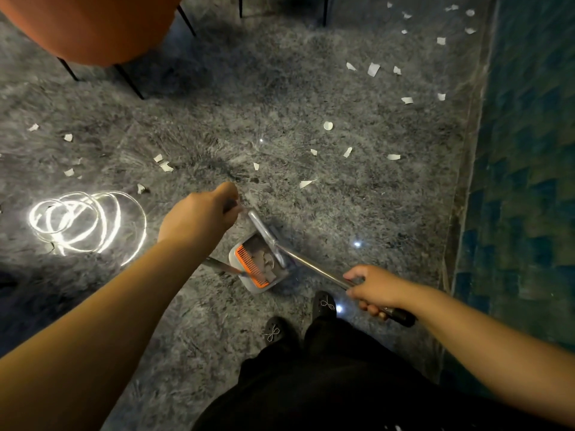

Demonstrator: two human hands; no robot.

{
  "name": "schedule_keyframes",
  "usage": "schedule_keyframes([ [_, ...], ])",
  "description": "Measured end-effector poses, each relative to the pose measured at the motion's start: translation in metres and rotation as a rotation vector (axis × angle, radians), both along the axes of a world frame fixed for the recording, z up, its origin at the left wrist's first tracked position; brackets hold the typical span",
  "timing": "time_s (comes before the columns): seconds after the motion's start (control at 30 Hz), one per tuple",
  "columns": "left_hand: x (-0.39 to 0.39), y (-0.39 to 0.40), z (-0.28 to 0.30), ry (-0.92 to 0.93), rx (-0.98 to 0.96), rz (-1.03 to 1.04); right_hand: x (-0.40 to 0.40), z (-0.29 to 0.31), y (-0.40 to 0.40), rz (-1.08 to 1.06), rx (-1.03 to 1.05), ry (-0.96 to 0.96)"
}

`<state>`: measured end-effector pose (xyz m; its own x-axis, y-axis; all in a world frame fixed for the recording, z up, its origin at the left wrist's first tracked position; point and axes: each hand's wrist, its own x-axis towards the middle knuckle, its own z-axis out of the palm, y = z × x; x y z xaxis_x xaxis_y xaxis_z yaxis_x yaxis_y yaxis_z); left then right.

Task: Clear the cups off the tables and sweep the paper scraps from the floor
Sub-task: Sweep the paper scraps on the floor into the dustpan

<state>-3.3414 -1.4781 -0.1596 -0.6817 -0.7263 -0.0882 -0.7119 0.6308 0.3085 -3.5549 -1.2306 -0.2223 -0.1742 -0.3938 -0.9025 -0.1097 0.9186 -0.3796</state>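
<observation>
Many paper scraps [373, 69] lie scattered over the floor [217, 113], most toward the far right by the blue wall [529, 150], some at the left near a bright ring-shaped glare [87, 222], and a few already sit in the dustpan [264, 262] just ahead of the shoes [325, 303]. They look thin, torn and nearly weightless, so I judge they would flutter or skid on a fast stroke; short, low sweeps toward the pan should suit them better than picking by finger.

The left hand [199, 216] is curled round a thin handle whose lower end slants down by the pan; its head is out of sight, so whether it is the broom I cannot tell. The right hand [376, 290] grips the pan's long metal handle [311, 265] near its dark end, fingers wrapped. That far-back hold gives reach, though it likely makes the pan's lip harder to keep flat.

Polished, dark and marbled, the floor mirrors the lamps and probably lets scraps slide. An orange chair [93, 26] on thin black legs stands at the far left. No cups or surface show.
</observation>
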Motion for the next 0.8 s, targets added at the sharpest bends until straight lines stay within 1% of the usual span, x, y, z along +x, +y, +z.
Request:
schedule_keyframes([
  [0.2, -0.004, -0.016, 0.007, 0.073, -0.057, 0.051, -0.01, -0.007, -0.015, -0.125, -0.04, 0.075],
  [0.43, -0.064, -0.065, 0.01, 0.073, -0.082, 0.023, -0.069, -0.011, -0.059, -0.203, -0.081, 0.158],
  [0.67, -0.155, -0.122, 0.009, -0.023, -0.082, -0.029, -0.172, -0.01, -0.122, -0.158, -0.057, 0.197],
  [0.8, -0.202, -0.144, 0.007, -0.082, -0.077, -0.059, -0.217, -0.011, -0.151, -0.102, -0.036, 0.204],
])
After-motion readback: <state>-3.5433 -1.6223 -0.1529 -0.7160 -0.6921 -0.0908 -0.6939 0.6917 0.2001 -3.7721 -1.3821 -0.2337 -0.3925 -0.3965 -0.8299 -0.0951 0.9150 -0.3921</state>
